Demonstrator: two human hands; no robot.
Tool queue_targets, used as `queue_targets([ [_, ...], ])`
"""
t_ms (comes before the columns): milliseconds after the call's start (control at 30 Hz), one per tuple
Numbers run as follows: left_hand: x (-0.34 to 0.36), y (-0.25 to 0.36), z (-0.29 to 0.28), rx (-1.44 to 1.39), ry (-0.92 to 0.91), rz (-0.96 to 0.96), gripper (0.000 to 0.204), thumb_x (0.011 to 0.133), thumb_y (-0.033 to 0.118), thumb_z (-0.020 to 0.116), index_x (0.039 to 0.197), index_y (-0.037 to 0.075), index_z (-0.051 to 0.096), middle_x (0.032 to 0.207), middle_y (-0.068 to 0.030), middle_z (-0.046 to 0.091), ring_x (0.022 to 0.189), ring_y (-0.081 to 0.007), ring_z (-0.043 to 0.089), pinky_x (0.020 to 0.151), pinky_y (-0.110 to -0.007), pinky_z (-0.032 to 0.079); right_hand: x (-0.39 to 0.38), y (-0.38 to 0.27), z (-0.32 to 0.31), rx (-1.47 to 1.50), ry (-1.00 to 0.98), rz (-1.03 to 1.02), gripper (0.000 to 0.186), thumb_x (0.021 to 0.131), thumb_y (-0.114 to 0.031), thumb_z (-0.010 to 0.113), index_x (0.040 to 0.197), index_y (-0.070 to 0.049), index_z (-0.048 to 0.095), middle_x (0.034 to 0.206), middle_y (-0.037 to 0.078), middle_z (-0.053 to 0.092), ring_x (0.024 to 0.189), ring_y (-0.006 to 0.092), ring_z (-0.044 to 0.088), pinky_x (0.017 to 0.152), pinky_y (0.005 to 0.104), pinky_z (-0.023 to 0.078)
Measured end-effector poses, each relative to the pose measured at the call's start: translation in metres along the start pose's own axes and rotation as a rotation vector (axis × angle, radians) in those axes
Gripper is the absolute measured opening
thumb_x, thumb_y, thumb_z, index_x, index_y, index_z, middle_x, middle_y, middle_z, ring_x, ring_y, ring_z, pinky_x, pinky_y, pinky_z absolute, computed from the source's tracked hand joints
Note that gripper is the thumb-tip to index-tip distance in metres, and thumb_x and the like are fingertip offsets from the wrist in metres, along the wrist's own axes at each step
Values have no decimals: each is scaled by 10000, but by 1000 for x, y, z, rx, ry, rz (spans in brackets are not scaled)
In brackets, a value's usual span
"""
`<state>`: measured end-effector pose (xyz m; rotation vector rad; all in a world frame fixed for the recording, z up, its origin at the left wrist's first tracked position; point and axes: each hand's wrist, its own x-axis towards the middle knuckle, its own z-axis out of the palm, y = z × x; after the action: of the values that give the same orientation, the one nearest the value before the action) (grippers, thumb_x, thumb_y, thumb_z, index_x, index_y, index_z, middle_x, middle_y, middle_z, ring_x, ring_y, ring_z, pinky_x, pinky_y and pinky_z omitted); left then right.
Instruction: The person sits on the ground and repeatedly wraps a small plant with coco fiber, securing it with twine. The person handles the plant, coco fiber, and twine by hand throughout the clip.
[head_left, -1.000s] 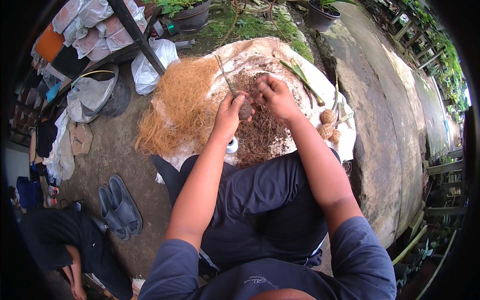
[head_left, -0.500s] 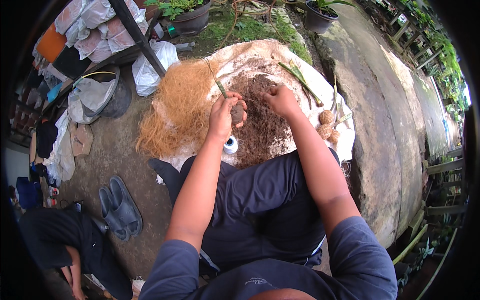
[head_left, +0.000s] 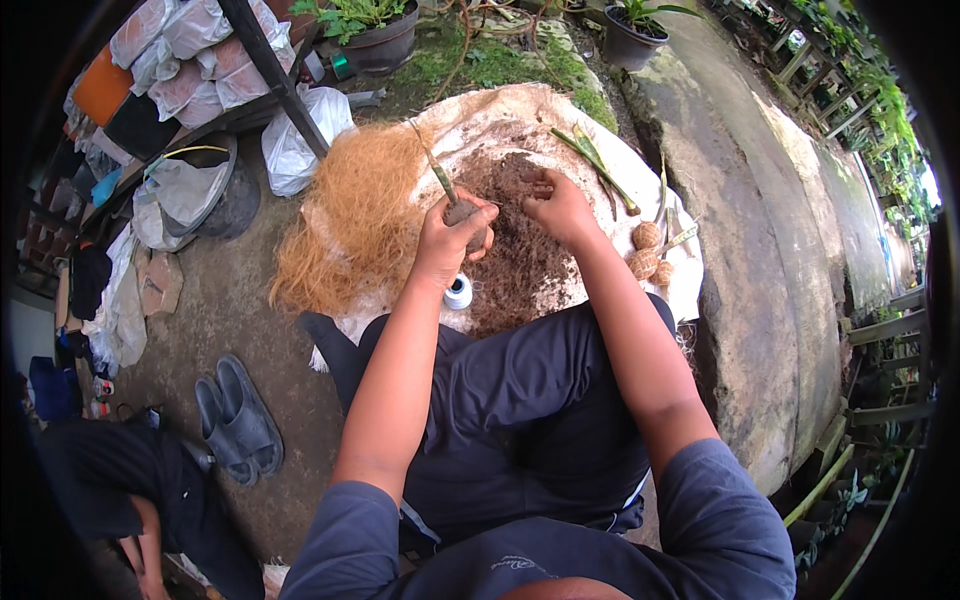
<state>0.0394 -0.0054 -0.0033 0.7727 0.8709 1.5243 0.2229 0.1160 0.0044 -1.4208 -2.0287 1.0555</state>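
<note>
My left hand [head_left: 452, 240] is closed around a dark ball of soil [head_left: 462, 213]. From the top of that ball rises a slim green plant cutting [head_left: 440, 175] with a dry, thin tip. Over the heap of loose brown soil [head_left: 515, 250], my right hand [head_left: 560, 208] hovers with bent fingers and a gap between thumb and fingertips; I make out nothing held there. A white spool of thread [head_left: 458, 292] stands just below my left hand. Several wrapped brown balls [head_left: 645, 236] with leaves lie at the sheet's right, near loose green leaf cuttings [head_left: 595, 165].
A pale sheet [head_left: 685, 290] carries the soil and a pile of orange-brown fibre [head_left: 350, 200] on the left. Potted plants [head_left: 380, 45] stand beyond it. Grey slippers [head_left: 240, 420] and another person [head_left: 150, 500] are at the lower left, a black bucket [head_left: 235, 200] above them.
My left thumb has shifted across the soil ball, which has turned a little in my grasp. My right hand has drawn slightly left and its fingertips have parted.
</note>
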Motion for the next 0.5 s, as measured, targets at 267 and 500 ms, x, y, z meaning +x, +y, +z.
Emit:
queue_targets([
  [267,-3,-1,6,123,95,-37,123,920,60,653,973,60,542,869,-82,630,563,-168,602,425,-287,344,-45,-61,17,707,-83,83,425,1050,-296,611,1359,-6,596,1335,104,657,1281,221,572,1057,346,452],
  [500,-4,-4,-5,358,-142,65,524,796,-29,786,1272,67,590,1138,-41,655,1019,-128,643,865,-315,533,-44,-47,24,848,-472,88,809,945,-333,788,1539,37,381,1402,174,570,1276,235,585,1034,385,505],
])
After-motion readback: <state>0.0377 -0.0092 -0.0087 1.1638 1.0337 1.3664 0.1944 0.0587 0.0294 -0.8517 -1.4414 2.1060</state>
